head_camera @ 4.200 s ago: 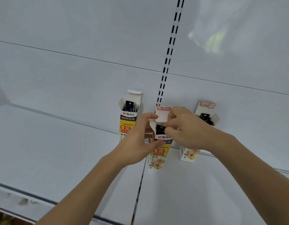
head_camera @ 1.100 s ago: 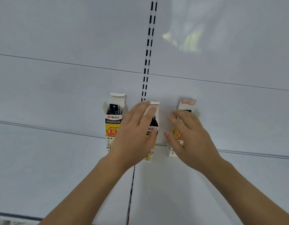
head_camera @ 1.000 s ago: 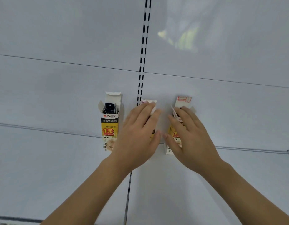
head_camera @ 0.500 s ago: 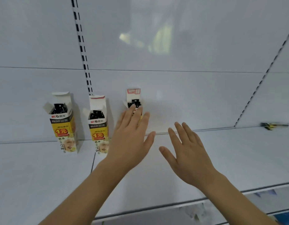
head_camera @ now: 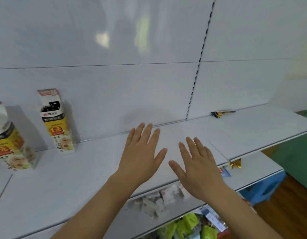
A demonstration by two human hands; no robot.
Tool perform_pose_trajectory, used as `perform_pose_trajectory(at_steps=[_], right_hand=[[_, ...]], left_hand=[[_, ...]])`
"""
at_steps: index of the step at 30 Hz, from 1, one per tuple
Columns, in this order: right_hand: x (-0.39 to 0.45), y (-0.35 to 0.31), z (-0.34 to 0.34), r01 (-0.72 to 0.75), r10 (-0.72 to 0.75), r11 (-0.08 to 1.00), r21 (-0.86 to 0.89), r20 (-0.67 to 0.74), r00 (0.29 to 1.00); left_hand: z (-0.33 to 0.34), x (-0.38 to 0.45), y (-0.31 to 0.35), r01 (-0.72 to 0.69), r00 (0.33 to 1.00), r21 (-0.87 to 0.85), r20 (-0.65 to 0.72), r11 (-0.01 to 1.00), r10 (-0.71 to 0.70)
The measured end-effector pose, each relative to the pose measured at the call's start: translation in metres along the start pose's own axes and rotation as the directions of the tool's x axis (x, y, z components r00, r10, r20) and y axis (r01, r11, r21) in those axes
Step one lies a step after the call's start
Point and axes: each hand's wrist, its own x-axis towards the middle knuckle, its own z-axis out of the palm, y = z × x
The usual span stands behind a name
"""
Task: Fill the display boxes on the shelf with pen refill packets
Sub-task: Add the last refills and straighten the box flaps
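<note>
You face a white shelf (head_camera: 90, 169) with a glossy white back panel (head_camera: 114, 83); a slotted black-dashed upright (head_camera: 199, 62) splits the panel right of centre. Reflections smear the panel up top, too blurred to read. Wood floor (head_camera: 287, 195) and a blue stool (head_camera: 265, 188) show at lower right, a green surface beyond.

Counts: two display boxes in view. The right box (head_camera: 57, 121) stands upright against the panel, flap up, dark refill tips showing in its open top. The left box (head_camera: 7, 140) stands closer to you, cut off by the frame's left edge, so its contents can't be made out. One yellow-and-black packet (head_camera: 220, 113) lies flat far right at the back of the shelf, well apart from the boxes.

Your left hand (head_camera: 140, 152) and right hand (head_camera: 199, 168) hover palm-down over the shelf's middle, fingers straight and slightly spread, holding nothing. Neither touches a box; whether they touch the shelf can't be told.

Below the shelf edge, a lower shelf (head_camera: 256, 169) holds small white packs (head_camera: 159, 199), blurred, number unclear, partly hidden by your right wrist. A gold wrapper (head_camera: 235, 163) sits near its back. Green packs (head_camera: 189, 225) lie lower still, cut off at the frame's bottom.
</note>
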Motion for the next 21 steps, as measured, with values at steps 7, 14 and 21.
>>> perform_pose_trajectory(at_steps=[7,14,21], right_hand=[[0.002,0.097,0.017,-0.167,0.167,0.986,0.005,-0.01,0.986],[0.035,0.192,0.025,-0.258,0.258,0.964,-0.06,-0.004,0.966],[0.1,0.278,0.019,-0.303,0.305,0.946,-0.114,0.005,0.952]], left_hand=[[0.039,0.061,0.073,-0.108,0.989,-0.061,0.095,0.992,0.113],[0.092,0.15,0.135,-0.183,0.971,-0.126,0.134,0.975,0.2],[0.137,0.242,0.173,-0.217,0.95,-0.143,0.197,0.966,0.243]])
